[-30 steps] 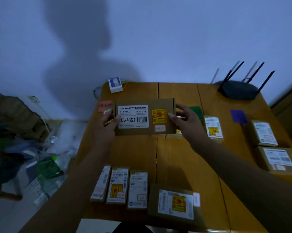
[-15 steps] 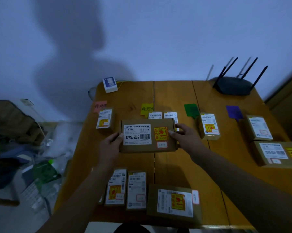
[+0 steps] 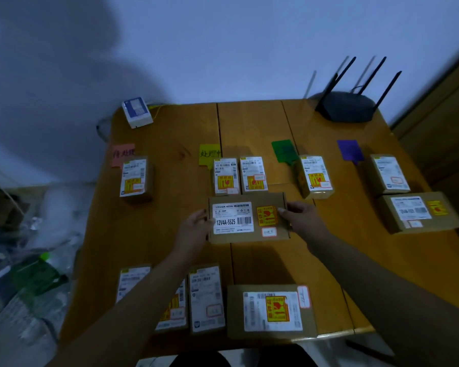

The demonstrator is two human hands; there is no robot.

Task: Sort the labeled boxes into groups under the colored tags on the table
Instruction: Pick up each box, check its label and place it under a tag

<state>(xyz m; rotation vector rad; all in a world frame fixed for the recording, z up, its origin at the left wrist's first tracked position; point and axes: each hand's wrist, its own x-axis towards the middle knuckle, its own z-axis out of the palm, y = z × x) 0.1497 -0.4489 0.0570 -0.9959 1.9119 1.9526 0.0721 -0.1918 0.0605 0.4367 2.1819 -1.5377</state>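
A flat brown cardboard box with a white "12V4A-5525" label [image 3: 248, 218] was held between both hands near the middle of the wooden table [image 3: 165, 223]. The left hand [image 3: 192, 231] was pressed against its left end and the right hand [image 3: 303, 221] against its right end, so it was clamped from both sides; whether it rested on the tabletop could not be told. It lay just on the near side of two small labelled boxes [image 3: 239, 175] set below the yellow paper tag [image 3: 208, 154]. Four further boxes were lined along the near edge.
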